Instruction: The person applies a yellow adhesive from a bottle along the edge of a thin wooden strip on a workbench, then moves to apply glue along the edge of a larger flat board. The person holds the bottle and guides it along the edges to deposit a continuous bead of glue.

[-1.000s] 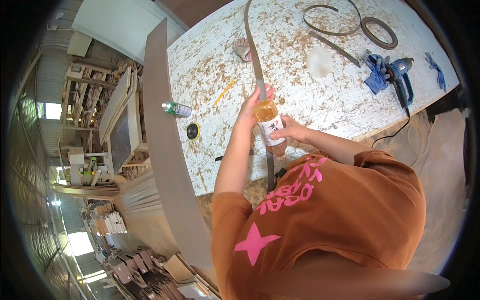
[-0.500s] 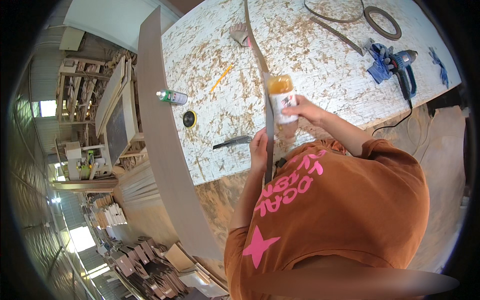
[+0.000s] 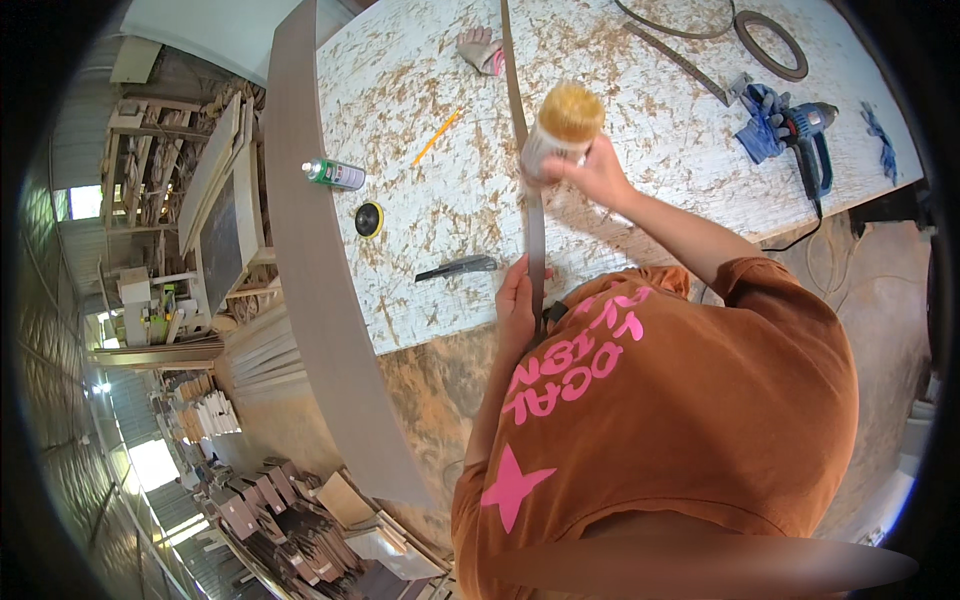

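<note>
My right hand [image 3: 602,178] is closed around a bottle [image 3: 570,120] with a pale label and an amber end turned up and away from me. The bottle is tilted over a long, narrow brown-grey strip [image 3: 516,85], and its lower end is hidden by my fingers and blur. My left hand [image 3: 514,298] pinches the near part of this strip, close to my body. The strip runs away from me across the worn white table [image 3: 400,80]. A utility knife [image 3: 456,268] lies left of my left hand. Beyond it is a black disc with a yellow rim [image 3: 369,219].
A spray can [image 3: 335,174], a yellow pencil [image 3: 437,137] and a work glove [image 3: 480,50] lie on the left half. At right are a blue heat gun [image 3: 815,125], blue gloves [image 3: 764,125], a coiled band [image 3: 770,45] and a ruler [image 3: 680,63]. A long board [image 3: 305,220] borders the left.
My right hand has raised the bottle away from me and tilted it, its amber end now up and to the right. My left hand keeps its hold on the strip. The view has shifted slightly.
</note>
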The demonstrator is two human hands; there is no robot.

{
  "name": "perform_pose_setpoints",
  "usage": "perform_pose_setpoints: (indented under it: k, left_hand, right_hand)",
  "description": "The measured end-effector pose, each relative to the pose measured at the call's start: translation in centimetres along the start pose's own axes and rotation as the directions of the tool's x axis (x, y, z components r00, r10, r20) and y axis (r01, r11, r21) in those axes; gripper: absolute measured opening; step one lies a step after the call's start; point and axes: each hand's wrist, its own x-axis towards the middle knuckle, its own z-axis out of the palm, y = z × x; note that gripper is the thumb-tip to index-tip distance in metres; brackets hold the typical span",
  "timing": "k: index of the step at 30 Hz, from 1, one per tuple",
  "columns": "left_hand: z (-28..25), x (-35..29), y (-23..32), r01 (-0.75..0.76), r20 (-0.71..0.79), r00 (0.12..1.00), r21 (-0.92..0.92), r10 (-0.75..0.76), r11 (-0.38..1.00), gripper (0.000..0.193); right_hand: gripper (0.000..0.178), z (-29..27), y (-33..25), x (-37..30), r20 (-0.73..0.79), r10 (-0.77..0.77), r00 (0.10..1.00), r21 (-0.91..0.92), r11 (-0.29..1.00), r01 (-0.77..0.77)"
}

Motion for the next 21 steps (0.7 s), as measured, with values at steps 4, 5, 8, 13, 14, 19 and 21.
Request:
perform_pose_setpoints:
  k: [4, 5, 8, 13, 14, 19, 21]
  left_hand:
    - [-0.1, -0.4, 0.0, -0.005, -0.001, 1.000, 0.029, 0.005, 1.000, 0.035]
    - [-0.2, -0.5, 0.0, -0.017, -0.001, 1.000, 0.042, 0.017, 0.999, 0.035]
    - [-0.3, -0.9, -0.3, 0.009, 0.001, 1.000, 0.001, -0.009, 1.000, 0.035]
    - [-0.7, -1.2, -0.8, 0.004, 0.018, 1.000, -0.072, -0.003, 0.997, 0.034]
    - [-0.8, -1.2, -0.9, -0.016, 0.019, 1.000, -0.070, 0.017, 0.997, 0.034]
    - [-0.9, -1.6, -0.6, 0.084, 0.001, 0.996, -0.031, -0.084, 0.996, 0.035]
    - [-0.9, -1.6, -0.4, 0.097, 0.037, 0.995, -0.005, -0.097, 0.995, 0.035]
  right_hand:
    - [0.055, 0.0, -0.1, 0.2, -0.031, 0.017, 0.999, 0.093, 0.996, -0.014]
    - [0.058, -0.1, -0.2, 0.0, 0.081, -0.025, 0.996, 0.101, 0.995, 0.017]
    - [0.058, -0.3, -0.3, 0.0, 0.191, -0.080, 0.978, -0.093, 0.991, 0.099]
    - [0.055, -0.1, 0.4, 0.9, 0.112, 0.114, 0.987, 0.097, 0.987, -0.125]
    - [0.055, 0.1, 0.5, 0.9, 0.165, 0.163, 0.973, 0.086, 0.980, -0.179]
    - [0.049, 0.6, 1.5, 1.6, 0.034, 0.082, 0.996, 0.055, 0.995, -0.084]
    - [0.046, 0.7, 1.7, 1.7, -0.035, 0.088, 0.996, 0.163, 0.983, -0.081]
